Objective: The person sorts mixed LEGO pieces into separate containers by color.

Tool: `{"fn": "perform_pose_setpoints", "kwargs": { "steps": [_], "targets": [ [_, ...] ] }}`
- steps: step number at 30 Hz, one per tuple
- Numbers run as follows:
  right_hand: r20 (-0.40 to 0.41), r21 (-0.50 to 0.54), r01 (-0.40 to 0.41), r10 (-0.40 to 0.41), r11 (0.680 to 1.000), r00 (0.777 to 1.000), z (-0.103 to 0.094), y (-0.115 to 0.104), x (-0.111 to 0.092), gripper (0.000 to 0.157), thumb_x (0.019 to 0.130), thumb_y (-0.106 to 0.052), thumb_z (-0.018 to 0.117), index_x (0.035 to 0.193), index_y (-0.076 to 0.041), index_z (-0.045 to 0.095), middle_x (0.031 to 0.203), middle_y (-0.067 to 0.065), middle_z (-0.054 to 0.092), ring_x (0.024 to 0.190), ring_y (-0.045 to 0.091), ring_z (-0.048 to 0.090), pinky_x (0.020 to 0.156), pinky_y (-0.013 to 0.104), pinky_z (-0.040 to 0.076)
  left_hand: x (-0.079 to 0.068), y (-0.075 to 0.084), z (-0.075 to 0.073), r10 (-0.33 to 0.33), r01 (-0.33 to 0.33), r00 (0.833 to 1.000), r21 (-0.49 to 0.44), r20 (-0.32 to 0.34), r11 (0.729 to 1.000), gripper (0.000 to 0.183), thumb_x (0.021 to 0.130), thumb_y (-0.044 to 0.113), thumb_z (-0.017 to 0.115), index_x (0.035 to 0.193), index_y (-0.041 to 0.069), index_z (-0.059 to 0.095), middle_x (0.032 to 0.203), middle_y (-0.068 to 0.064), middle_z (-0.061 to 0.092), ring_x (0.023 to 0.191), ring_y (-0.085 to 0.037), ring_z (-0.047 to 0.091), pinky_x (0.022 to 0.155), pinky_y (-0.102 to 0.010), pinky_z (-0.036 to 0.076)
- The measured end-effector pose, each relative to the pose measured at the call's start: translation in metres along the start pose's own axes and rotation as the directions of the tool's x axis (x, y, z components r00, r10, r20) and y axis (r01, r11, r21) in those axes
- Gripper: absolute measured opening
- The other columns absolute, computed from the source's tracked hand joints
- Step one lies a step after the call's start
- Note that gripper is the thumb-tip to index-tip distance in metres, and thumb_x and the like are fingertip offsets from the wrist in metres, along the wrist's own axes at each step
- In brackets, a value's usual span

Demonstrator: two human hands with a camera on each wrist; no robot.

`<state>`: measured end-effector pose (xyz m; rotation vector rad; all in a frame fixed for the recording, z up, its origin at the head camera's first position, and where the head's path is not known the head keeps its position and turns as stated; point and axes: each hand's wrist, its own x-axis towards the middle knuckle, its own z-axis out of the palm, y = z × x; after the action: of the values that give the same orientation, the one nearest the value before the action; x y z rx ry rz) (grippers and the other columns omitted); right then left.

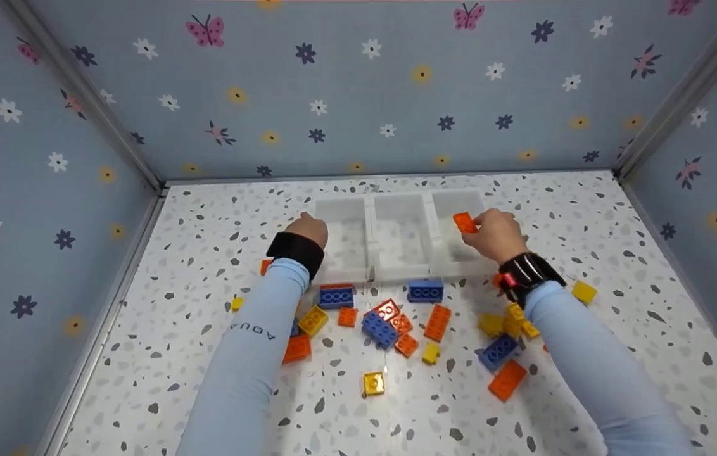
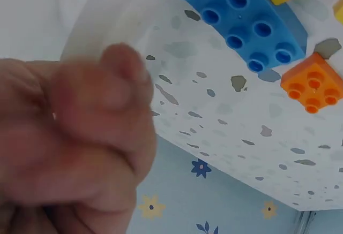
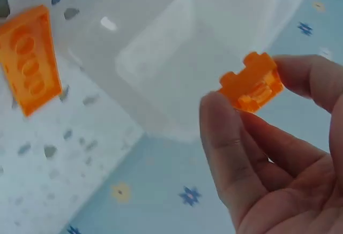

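Note:
My right hand (image 1: 498, 234) pinches a small orange toy brick (image 1: 465, 222) between thumb and fingertips. That brick (image 3: 252, 84) is held above the right compartment of a white three-part tray (image 1: 371, 273), with its studs showing in the right wrist view. At the tray's left end is my left hand (image 1: 309, 229). In the left wrist view its fingers (image 2: 102, 132) are curled in, and no brick shows in them; whether they touch the tray cannot be told. A blue brick (image 2: 241, 22) and an orange brick (image 2: 314, 83) lie near it.
Loose bricks lie in front of the tray, among them a blue one (image 1: 425, 291), an orange one (image 1: 437, 322) and a yellow one (image 1: 374, 384). More lie partly under both forearms. Patterned walls (image 1: 358, 95) enclose the speckled table (image 1: 434, 418) at the back and sides.

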<state>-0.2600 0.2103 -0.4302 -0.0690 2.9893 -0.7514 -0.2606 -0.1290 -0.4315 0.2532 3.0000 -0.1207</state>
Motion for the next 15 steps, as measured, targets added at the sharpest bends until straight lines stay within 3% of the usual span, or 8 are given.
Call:
{"fn": "perform_pose_setpoints", "kwargs": {
  "steps": [2, 3, 6, 8, 11, 15],
  "targets": [
    [0.011, 0.003, -0.031, 0.031, 1.0, 0.999, 0.012, 0.001, 0.011, 0.034, 0.085, -0.018, 0.072, 0.103, 0.011, 0.071, 0.097, 0.026, 0.07, 0.075, 0.03, 0.06, 0.069, 0.041, 0.05, 0.0, 0.001, 0.003, -0.025, 0.024, 0.999, 0.041, 0.02, 0.999, 0.034, 0.103, 0.002, 0.043, 0.129, -0.016, 0.056, 0.129, -0.031, 0.057, 0.039, -0.015, 0.041, 0.042, -0.029, 0.038],
    [0.014, 0.004, -0.048, 0.048, 0.999, 0.999, 0.017, 0.001, 0.016, 0.029, 0.084, -0.018, 0.072, 0.096, 0.009, 0.072, 0.09, 0.023, 0.069, 0.073, 0.029, 0.059, 0.067, 0.039, 0.049, 0.0, 0.001, 0.005, -0.043, 0.042, 0.999, 0.038, 0.03, 0.998, 0.037, 0.104, 0.004, 0.042, 0.134, -0.016, 0.05, 0.122, -0.028, 0.062, 0.038, -0.013, 0.035, 0.041, -0.028, 0.032],
    [0.047, 0.027, -0.11, 0.109, 0.994, 0.993, 0.033, 0.004, 0.025, 0.022, 0.084, -0.018, 0.072, 0.077, 0.002, 0.065, 0.072, 0.013, 0.061, 0.064, 0.026, 0.053, 0.058, 0.035, 0.043, 0.001, 0.001, 0.01, -0.078, 0.077, 0.995, 0.017, 0.066, 0.997, 0.047, 0.104, 0.006, 0.04, 0.145, -0.017, 0.032, 0.078, -0.016, 0.069, 0.035, -0.011, 0.026, 0.038, -0.027, 0.024],
    [0.064, 0.024, -0.14, 0.139, 0.99, 0.988, 0.041, 0.006, 0.029, 0.025, 0.085, -0.021, 0.072, 0.074, -0.002, 0.059, 0.069, 0.01, 0.056, 0.062, 0.025, 0.052, 0.056, 0.034, 0.041, 0.002, 0.0, 0.013, -0.102, 0.105, 0.99, -0.029, 0.096, 0.994, 0.052, 0.103, 0.006, 0.039, 0.148, -0.017, 0.023, 0.051, -0.006, 0.054, 0.035, -0.01, 0.024, 0.039, -0.026, 0.022],
    [0.078, -0.012, -0.153, 0.153, 0.988, 0.985, 0.049, 0.009, 0.032, 0.03, 0.09, -0.026, 0.068, 0.078, -0.001, 0.058, 0.073, 0.012, 0.057, 0.064, 0.026, 0.053, 0.057, 0.035, 0.042, 0.003, -0.002, 0.017, -0.1, 0.106, 0.985, -0.036, 0.14, 0.994, 0.055, 0.103, 0.005, 0.038, 0.149, -0.017, 0.017, 0.044, -0.002, 0.039, 0.036, -0.01, 0.024, 0.041, -0.026, 0.021],
    [0.088, -0.052, -0.155, 0.159, 0.987, 0.983, 0.054, 0.009, 0.034, 0.029, 0.091, -0.025, 0.067, 0.086, 0.003, 0.061, 0.08, 0.015, 0.06, 0.069, 0.028, 0.054, 0.063, 0.037, 0.044, 0.002, -0.005, 0.018, -0.122, 0.14, 0.981, -0.109, 0.154, 0.984, 0.058, 0.102, 0.005, 0.039, 0.151, -0.014, 0.013, 0.048, -0.001, 0.038, 0.039, -0.011, 0.025, 0.044, -0.027, 0.021]
  ]
}}
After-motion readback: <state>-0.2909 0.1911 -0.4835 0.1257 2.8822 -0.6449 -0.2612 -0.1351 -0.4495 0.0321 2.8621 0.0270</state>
